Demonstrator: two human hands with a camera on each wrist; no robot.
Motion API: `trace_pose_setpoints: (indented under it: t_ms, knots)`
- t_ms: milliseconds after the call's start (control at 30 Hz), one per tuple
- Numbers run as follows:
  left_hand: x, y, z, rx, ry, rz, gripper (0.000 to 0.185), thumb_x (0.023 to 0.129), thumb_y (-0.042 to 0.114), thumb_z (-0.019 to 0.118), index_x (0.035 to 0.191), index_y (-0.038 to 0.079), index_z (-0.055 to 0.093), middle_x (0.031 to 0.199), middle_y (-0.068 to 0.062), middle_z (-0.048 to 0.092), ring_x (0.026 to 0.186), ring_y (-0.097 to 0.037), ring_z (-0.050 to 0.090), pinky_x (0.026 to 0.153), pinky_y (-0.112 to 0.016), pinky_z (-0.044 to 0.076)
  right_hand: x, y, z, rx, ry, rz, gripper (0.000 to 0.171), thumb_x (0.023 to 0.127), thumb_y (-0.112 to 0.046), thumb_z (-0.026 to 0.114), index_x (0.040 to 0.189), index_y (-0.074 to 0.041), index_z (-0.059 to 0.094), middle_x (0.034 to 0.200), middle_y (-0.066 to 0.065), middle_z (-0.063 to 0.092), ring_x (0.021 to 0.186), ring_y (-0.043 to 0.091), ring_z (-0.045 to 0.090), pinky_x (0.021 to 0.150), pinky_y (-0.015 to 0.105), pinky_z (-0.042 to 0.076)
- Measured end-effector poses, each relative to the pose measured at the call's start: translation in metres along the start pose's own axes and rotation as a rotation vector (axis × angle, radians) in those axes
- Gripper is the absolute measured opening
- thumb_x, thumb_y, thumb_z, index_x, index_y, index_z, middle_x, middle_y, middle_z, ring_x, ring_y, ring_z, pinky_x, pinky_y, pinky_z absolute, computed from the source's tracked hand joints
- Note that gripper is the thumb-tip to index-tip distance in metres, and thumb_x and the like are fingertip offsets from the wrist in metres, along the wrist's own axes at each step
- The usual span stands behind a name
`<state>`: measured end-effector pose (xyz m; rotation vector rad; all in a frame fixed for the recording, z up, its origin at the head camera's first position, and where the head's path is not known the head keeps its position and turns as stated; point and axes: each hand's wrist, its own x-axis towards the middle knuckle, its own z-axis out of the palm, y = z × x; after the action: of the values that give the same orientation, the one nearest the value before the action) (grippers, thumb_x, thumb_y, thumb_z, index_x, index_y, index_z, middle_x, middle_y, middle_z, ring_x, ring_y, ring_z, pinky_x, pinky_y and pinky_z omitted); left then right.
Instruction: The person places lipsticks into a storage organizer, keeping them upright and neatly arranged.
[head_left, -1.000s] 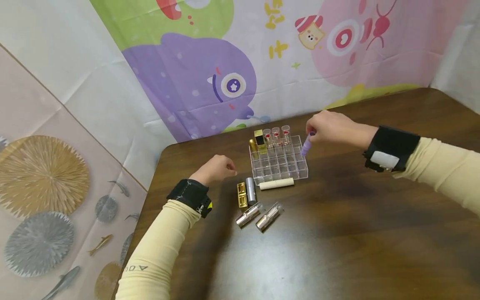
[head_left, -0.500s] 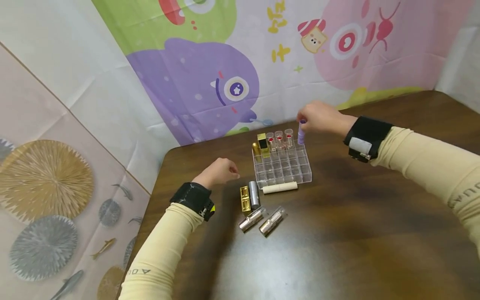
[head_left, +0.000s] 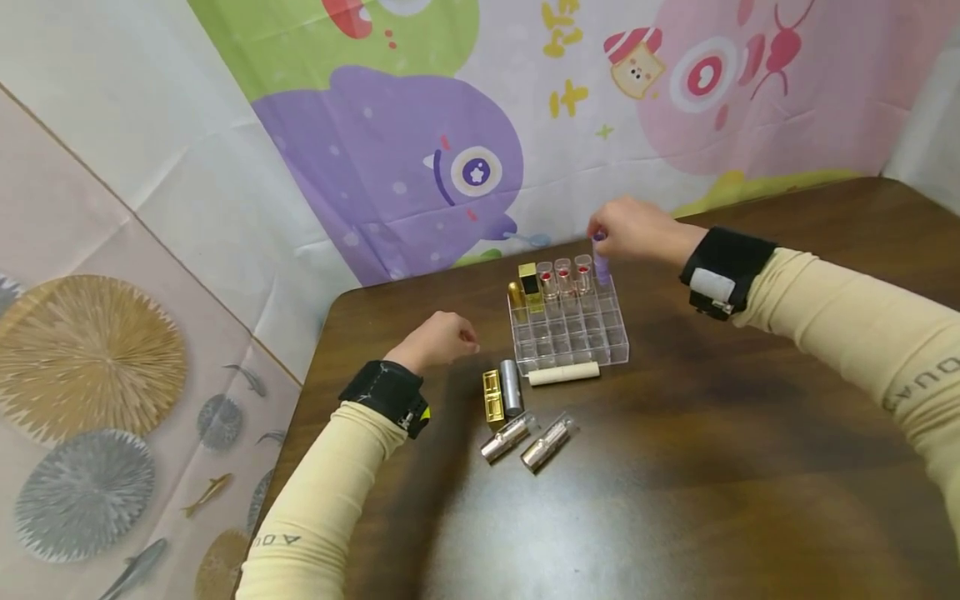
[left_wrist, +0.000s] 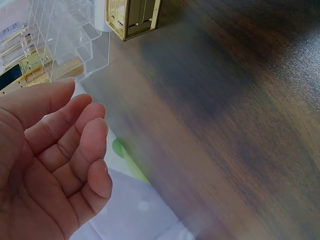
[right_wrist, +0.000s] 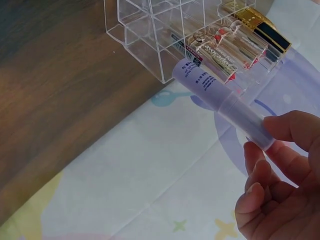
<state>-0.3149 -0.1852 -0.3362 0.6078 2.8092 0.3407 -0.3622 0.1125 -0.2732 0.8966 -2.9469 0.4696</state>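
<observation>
The right hand [head_left: 633, 231] has its grip pinched on the top of a purple tube [right_wrist: 220, 97], upright over the far right corner cell of the clear organizer [head_left: 581, 337], centre frame. Seating it looks underway; next, lower straight. The left hand [head_left: 438, 340] rests loosely curled, empty, on the tabletop [head_left: 712, 433].

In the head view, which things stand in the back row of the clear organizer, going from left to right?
Round gold tube → black and gold square lipstick → three clear lipsticks with red inside → purple tube, pinched by the right hand.

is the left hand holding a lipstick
No, the left hand rests loosely curled on the table and holds nothing, apart from the lipsticks lying beside it.
</observation>
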Motion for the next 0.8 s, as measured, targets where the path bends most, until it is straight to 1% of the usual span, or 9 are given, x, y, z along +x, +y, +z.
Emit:
trace_pose_setpoints:
  t_ms: [267, 400, 600, 667, 800]
  knots:
    - [0.002, -0.001, 0.0, -0.005, -0.006, -0.001, 0.016, 0.086, 0.013, 0.06, 0.095, 0.002, 0.068, 0.088, -0.01, 0.066, 0.058, -0.011, 0.056, 0.058, -0.024, 0.047, 0.002, 0.0, 0.001, -0.019, 0.002, -0.001, 0.031, 0.079, -0.003, 0.051, 0.105, 0.007, 0.064, 0.104, 0.023, 0.064, 0.097, 0.036, 0.059, 0.081, 0.046, 0.047]
    - [0.002, -0.001, 0.0, -0.001, -0.012, -0.013, 0.017, 0.086, 0.013, 0.06, 0.096, 0.002, 0.068, 0.089, -0.01, 0.066, 0.059, -0.011, 0.055, 0.058, -0.023, 0.046, 0.003, 0.003, 0.005, -0.032, 0.006, -0.011, 0.027, 0.078, -0.002, 0.054, 0.101, 0.007, 0.066, 0.099, 0.022, 0.065, 0.093, 0.035, 0.06, 0.079, 0.046, 0.048]
    - [0.001, -0.001, 0.001, -0.002, -0.015, -0.032, 0.018, 0.086, 0.014, 0.061, 0.097, 0.002, 0.068, 0.091, -0.01, 0.067, 0.062, -0.012, 0.057, 0.06, -0.024, 0.047, 0.006, 0.009, 0.018, -0.054, 0.021, -0.046, 0.022, 0.076, -0.001, 0.057, 0.094, 0.008, 0.067, 0.093, 0.022, 0.066, 0.088, 0.035, 0.061, 0.078, 0.045, 0.048]
    - [0.001, -0.001, 0.002, -0.001, -0.013, -0.028, 0.018, 0.086, 0.014, 0.061, 0.097, 0.002, 0.068, 0.092, -0.01, 0.067, 0.064, -0.013, 0.058, 0.062, -0.024, 0.048, 0.006, 0.011, 0.022, -0.053, 0.006, -0.04, 0.022, 0.077, -0.002, 0.057, 0.093, 0.007, 0.067, 0.093, 0.021, 0.066, 0.088, 0.034, 0.061, 0.078, 0.045, 0.048]
    - [0.002, -0.002, 0.001, 0.022, -0.009, -0.012, 0.018, 0.086, 0.015, 0.061, 0.097, 0.002, 0.069, 0.091, -0.009, 0.067, 0.067, -0.013, 0.057, 0.063, -0.025, 0.047, 0.006, 0.015, 0.029, -0.033, -0.045, 0.004, 0.022, 0.08, -0.003, 0.055, 0.097, 0.005, 0.067, 0.098, 0.02, 0.066, 0.089, 0.033, 0.061, 0.075, 0.044, 0.048]
